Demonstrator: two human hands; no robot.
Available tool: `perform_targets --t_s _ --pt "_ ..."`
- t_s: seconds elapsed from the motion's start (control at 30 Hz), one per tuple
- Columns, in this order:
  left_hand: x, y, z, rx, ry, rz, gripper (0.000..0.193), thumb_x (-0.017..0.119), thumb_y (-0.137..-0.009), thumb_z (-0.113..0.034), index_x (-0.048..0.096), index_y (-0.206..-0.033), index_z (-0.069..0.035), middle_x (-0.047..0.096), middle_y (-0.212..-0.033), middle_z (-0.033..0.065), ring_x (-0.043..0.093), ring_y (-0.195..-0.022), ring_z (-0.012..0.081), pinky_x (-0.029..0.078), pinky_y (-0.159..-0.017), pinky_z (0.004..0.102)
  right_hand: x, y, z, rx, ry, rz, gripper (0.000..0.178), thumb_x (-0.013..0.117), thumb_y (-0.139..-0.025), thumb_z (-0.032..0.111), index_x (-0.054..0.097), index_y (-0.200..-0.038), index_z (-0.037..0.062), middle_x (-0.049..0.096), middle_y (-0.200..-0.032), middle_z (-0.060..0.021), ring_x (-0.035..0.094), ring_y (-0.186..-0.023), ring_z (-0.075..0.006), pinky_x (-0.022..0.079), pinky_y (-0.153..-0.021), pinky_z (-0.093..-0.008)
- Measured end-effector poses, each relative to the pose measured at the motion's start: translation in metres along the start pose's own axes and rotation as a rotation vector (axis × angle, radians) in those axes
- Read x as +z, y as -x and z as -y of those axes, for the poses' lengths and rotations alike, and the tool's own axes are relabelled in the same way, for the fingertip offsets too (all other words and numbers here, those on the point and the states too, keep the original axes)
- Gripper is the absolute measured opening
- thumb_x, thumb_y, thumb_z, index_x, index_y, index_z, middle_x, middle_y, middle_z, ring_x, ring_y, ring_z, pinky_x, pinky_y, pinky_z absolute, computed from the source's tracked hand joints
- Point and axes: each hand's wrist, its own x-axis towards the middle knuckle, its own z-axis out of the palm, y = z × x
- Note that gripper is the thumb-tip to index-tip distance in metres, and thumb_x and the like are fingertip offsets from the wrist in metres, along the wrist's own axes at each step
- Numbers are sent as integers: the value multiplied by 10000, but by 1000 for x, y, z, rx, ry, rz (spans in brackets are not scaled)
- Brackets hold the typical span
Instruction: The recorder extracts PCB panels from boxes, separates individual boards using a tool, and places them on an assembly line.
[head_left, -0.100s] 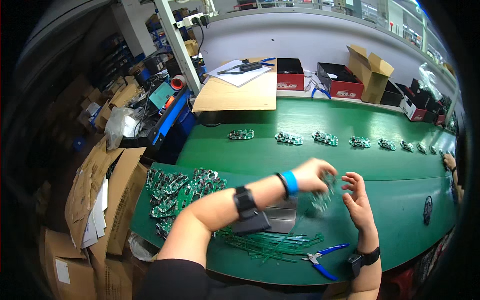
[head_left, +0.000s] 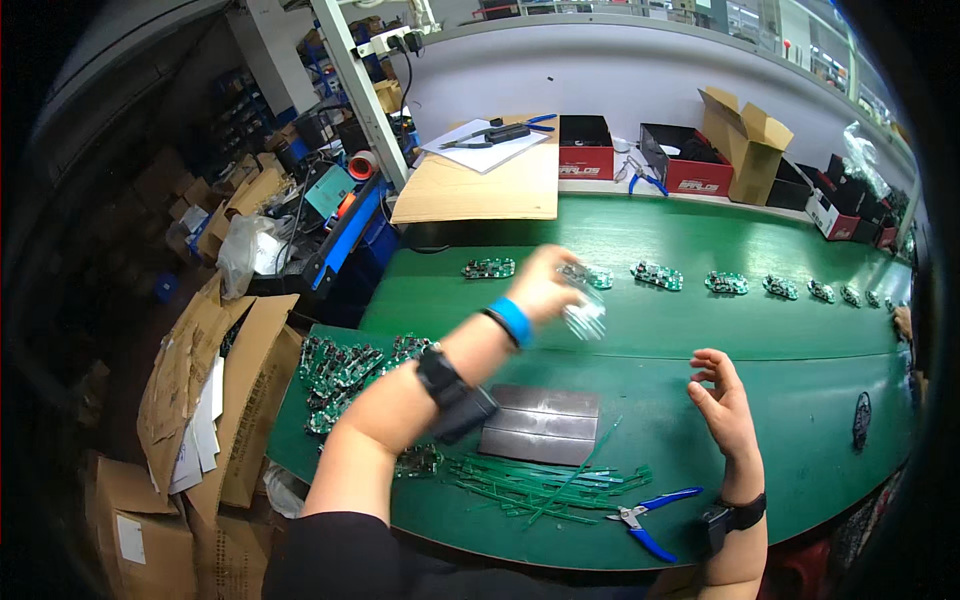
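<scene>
My left hand point(head_left: 543, 287) is over the far part of the green table, its fingers closed on a green circuit board point(head_left: 586, 320). Motion smears the board, and behind it lies part of another one in a row. That row of boards point(head_left: 657, 276) runs across the table toward the right. Fingers half curled and apart, my right hand point(head_left: 722, 405) hovers above the table's right half with nothing in it. Nearer than it lie blue-handled cutters point(head_left: 640, 517), jaws apart. Thin green strips point(head_left: 550, 484) lie in a heap left of the cutters, below a dark grey plate point(head_left: 540, 424).
Loose circuit boards point(head_left: 335, 382) are piled at the left, partly behind my left arm. Cardboard boxes point(head_left: 245, 400) stand beside the table. A wooden board point(head_left: 475, 197) carries paper and pliers at the back, near red boxes point(head_left: 585, 160). Another person's hand point(head_left: 903, 322) shows at the far right.
My left hand has swung left and farther away with the circuit board, from near my right hand to the row. The grey plate is now uncovered. My right hand has hardly moved.
</scene>
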Motion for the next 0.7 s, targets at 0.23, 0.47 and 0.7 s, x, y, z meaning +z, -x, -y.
perform_targets --t_s 0.23,0.47,0.7 --pt "-211 -23 87 -372 321 -832 242 627 -728 47 575 -933 -70 637 -813 61 632 -721 207 515 -632 353 4 -8 -6 141 114 78 135 612 -806 73 627 -907 -15 615 -784 -27 540 -731 -96 442 -676 -234" --pt "-232 -24 146 -540 -66 -996 408 724 -696 -183 575 -1013 26 565 -1049 234 567 -978 324 502 -801 462 1 -7 -1 180 149 167 119 599 -814 53 630 -899 -24 620 -797 -13 532 -728 -69 435 -662 -218" --pt "-146 21 50 25 -564 -530 338 637 -783 -205 617 -1022 32 654 -964 151 630 -872 223 493 -783 329 -4 -5 20 89 363 279 266 681 -754 129 619 -981 5 608 -862 -103 572 -828 -195 457 -766 -300"
